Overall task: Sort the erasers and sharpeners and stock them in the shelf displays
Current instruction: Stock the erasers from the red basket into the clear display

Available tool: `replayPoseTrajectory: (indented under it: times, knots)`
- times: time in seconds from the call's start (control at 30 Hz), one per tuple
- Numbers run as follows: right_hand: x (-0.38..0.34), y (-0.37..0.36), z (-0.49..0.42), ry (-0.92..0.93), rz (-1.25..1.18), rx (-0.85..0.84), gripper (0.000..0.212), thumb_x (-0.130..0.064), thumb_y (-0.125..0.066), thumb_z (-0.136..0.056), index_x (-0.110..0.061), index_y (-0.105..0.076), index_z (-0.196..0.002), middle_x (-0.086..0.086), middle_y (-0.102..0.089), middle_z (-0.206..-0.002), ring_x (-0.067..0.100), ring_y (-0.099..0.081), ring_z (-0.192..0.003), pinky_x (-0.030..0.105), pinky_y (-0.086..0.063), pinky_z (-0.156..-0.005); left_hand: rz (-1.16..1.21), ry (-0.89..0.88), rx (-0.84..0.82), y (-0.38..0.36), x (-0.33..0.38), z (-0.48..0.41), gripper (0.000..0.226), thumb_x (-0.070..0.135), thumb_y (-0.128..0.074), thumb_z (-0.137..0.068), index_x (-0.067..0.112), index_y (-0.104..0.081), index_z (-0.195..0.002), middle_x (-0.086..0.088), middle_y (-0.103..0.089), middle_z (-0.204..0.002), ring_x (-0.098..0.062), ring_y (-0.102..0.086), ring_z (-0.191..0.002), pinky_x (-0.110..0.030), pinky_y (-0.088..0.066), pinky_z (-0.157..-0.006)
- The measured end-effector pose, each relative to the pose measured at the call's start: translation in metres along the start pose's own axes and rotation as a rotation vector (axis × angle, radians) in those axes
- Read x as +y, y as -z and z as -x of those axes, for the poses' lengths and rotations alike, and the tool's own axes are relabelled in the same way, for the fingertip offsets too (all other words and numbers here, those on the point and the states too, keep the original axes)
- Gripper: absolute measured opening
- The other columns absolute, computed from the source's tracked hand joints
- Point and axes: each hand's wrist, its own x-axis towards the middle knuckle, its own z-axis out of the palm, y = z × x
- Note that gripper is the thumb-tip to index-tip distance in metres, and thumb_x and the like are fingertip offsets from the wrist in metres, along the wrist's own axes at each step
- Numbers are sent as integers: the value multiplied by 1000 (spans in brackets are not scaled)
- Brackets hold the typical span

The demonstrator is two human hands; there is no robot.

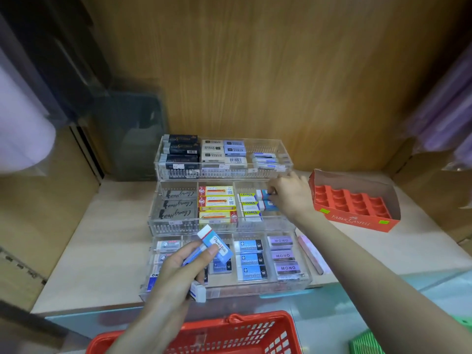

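Note:
A clear acrylic three-tier display [288,226] on the wooden shelf holds rows of boxed erasers. My left hand [176,272] hovers over its front tier and grips several blue-and-white Paper Mate erasers [215,245]; one white end pokes out below my palm. My right hand [291,195] reaches into the right compartment of the middle tier, fingers curled on a blue-and-white eraser [265,195] beside the Lyra erasers [251,204]. Purple Mono erasers [283,255] fill the front right compartment.
An open red Faber-Castell box [355,203] with a moulded insert lies to the right of the display. A pink pencil-like item [313,254] rests beside the front tier. A red shopping basket [229,333] sits below the shelf edge, a green basket [367,341] at lower right.

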Motion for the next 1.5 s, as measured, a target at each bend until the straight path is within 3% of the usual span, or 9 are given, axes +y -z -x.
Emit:
replayPoseTrajectory:
  times: [0.17, 0.33, 0.47, 0.6, 0.67, 0.8, 1.1, 1.27, 1.5]
  knots:
    - [-7, 8, 14, -38, -55, 85, 24, -11, -55, -83, -21, -68, -100, 4, -66, -105, 27, -50, -106, 33, -32, -81, 71, 49, -26, -4, 1, 4, 40, 24, -71, -73, 5, -65, -108, 8, -34, -44, -5, -30, -38, -17, -26, -38]
    - [-65, 36, 101, 271, -778, -61, 33, -39, -63, -85, -20, -64, -112, -5, -59, -104, 6, -50, -98, 16, -36, -87, 79, 68, 3, -6, 2, 6, 41, 26, -71, -75, 5, -65, -109, 9, -36, -46, -6, -29, -40, -23, -24, -44]
    - [-75, 24, 121, 389, -619, 11, 40, -34, -61, -83, -14, -59, -117, 2, -55, -102, 13, -46, -98, 21, -36, -84, 86, 50, -48, -7, 3, 8, 37, 34, -71, -69, 10, -68, -98, -4, -39, -57, -6, -26, -39, -18, -23, -38]
    - [-64, 26, 111, 302, -649, 129, 29, -20, -61, -84, -11, -65, -111, 5, -62, -96, 16, -52, -93, 22, -36, -80, 64, 3, -122, -7, 9, 11, 32, 38, -59, -78, 11, -70, -90, -13, -72, -88, -10, -37, -51, -22, -24, -43]
    - [-46, 26, 96, 158, -631, 139, 30, -12, -66, -82, -10, -67, -112, 7, -66, -100, 24, -56, -98, 24, -36, -84, 13, -13, -113, -8, 11, 9, 42, 41, -51, -86, 2, -61, -97, -8, -73, -73, -14, -44, -72, -22, -28, -45]
    - [-14, 23, 58, 13, -448, 131, 33, -7, -66, -82, -12, -67, -115, 7, -68, -108, 29, -53, -100, 29, -34, -82, -75, -40, -79, -12, 11, 12, 41, 41, -46, -91, 3, -52, -105, -5, -71, -74, -10, -35, -40, -28, -32, -55]
    - [-1, 8, 16, 12, -14, -46, 29, -8, -57, -86, -23, -65, -110, 4, -51, -119, 27, -40, -115, 34, -30, -83, -47, -17, -48, -10, 10, 6, 33, 39, -49, -89, 7, -52, -96, 3, -61, -66, -8, -32, -33, -24, -27, -43]
    - [-6, 9, 15, 131, -172, -76, 24, -32, -67, -83, -24, -68, -105, 0, -54, -111, 21, -45, -112, 32, -32, -82, -16, 3, -49, -10, 8, 4, 34, 43, -51, -85, 9, -49, -92, 2, -49, -61, -9, -31, -33, -28, -27, -48]
    - [0, 1, 12, 90, -173, -16, 10, -29, -66, -84, -26, -72, -91, -2, -68, -100, 22, -57, -99, 29, -34, -72, 65, 45, -47, -8, 10, 5, 18, 19, -39, -97, 7, -47, -88, -1, -48, -60, -10, -27, -31, -19, -26, -33]
